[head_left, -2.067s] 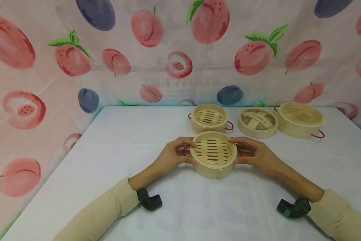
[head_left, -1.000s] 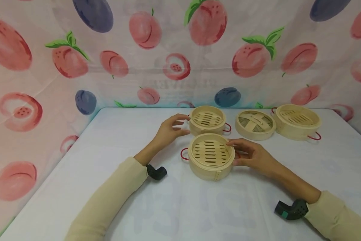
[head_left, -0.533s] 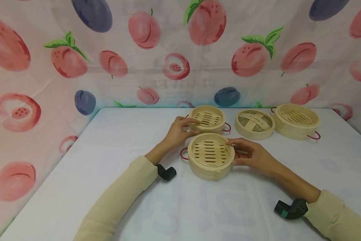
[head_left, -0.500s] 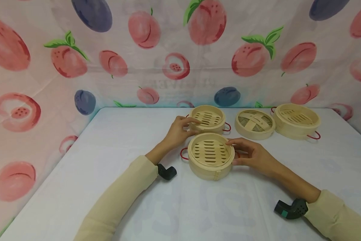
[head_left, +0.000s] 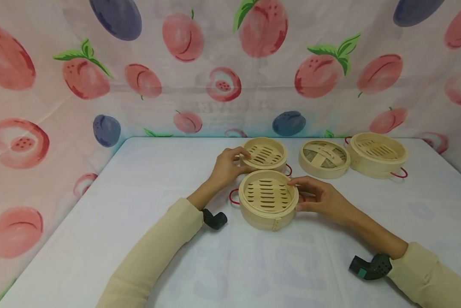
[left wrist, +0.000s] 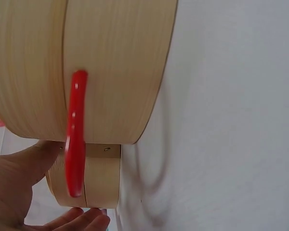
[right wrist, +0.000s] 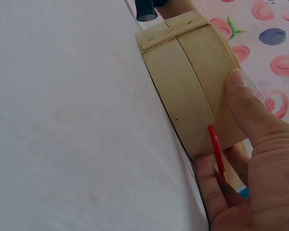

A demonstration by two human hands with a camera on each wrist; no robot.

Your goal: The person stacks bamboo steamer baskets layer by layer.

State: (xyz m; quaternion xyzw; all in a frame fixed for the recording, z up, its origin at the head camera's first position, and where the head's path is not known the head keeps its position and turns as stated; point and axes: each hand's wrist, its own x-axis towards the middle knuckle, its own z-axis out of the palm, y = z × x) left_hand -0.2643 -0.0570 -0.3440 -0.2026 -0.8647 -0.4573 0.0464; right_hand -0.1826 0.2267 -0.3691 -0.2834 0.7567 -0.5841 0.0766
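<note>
Head view: left hand (head_left: 226,167) grips far steamer (head_left: 268,155); right hand (head_left: 326,197) grips near steamer (head_left: 268,197), just in front, on tabletop (head_left: 199,278). Both probably light, stiff, smooth; best held by opposite walls, not red handles (left wrist: 75,139).

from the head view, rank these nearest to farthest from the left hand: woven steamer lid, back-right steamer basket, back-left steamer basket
1. Back-left steamer basket: held at its left side by the left hand.
2. Woven steamer lid: middle of the back row.
3. Back-right steamer basket: right end, beyond the lid.
</note>
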